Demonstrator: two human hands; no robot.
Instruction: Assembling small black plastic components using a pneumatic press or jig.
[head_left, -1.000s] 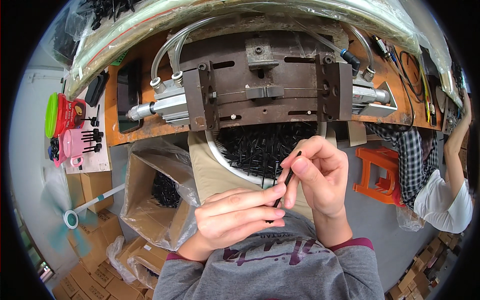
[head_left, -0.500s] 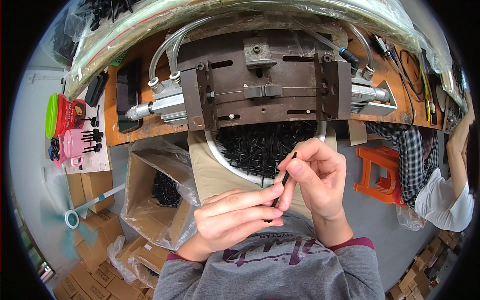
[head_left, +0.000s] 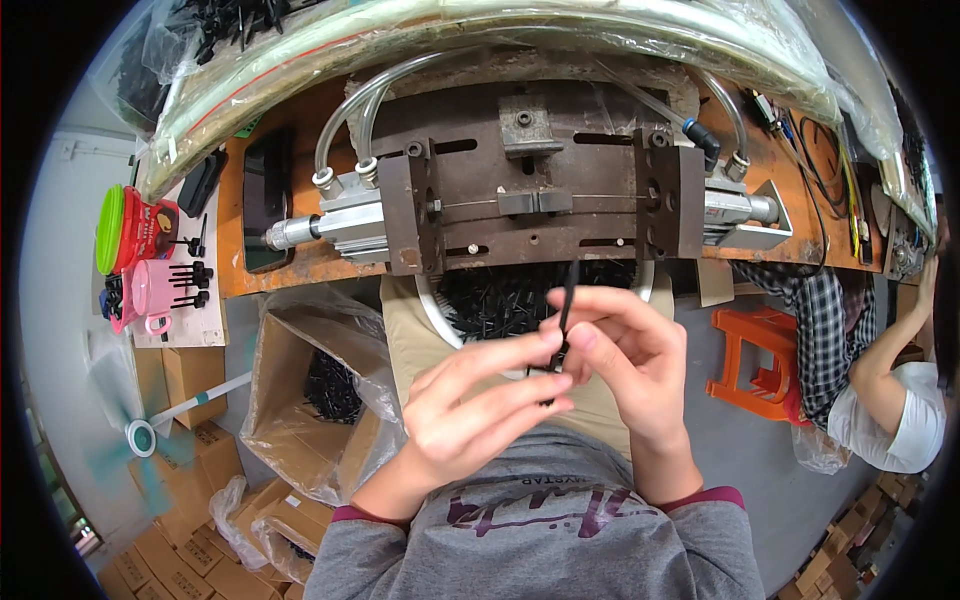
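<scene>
Between my two hands, over my lap, stands a slim black rod-like part, its top end pointing at the bench. My left hand closes its fingertips around the lower portion. My right hand pinches the same piece from the other side with thumb and fingers. Fingers cover its middle, and blur hides whether it is one piece or several. Just beyond my hands, a white-rimmed tub full of similar black parts rests on my lap, under the bench edge.
Ahead, a brown metal fixture with air cylinders and clear hoses sits on the wooden bench. A plastic-lined carton of black parts, a phone and a pink cup are left. An orange stool and another person are right.
The black part has swung from a slant to nearly upright, its top moving toward the bench. My left hand has risen slightly, and my fingers have shifted along the part.
</scene>
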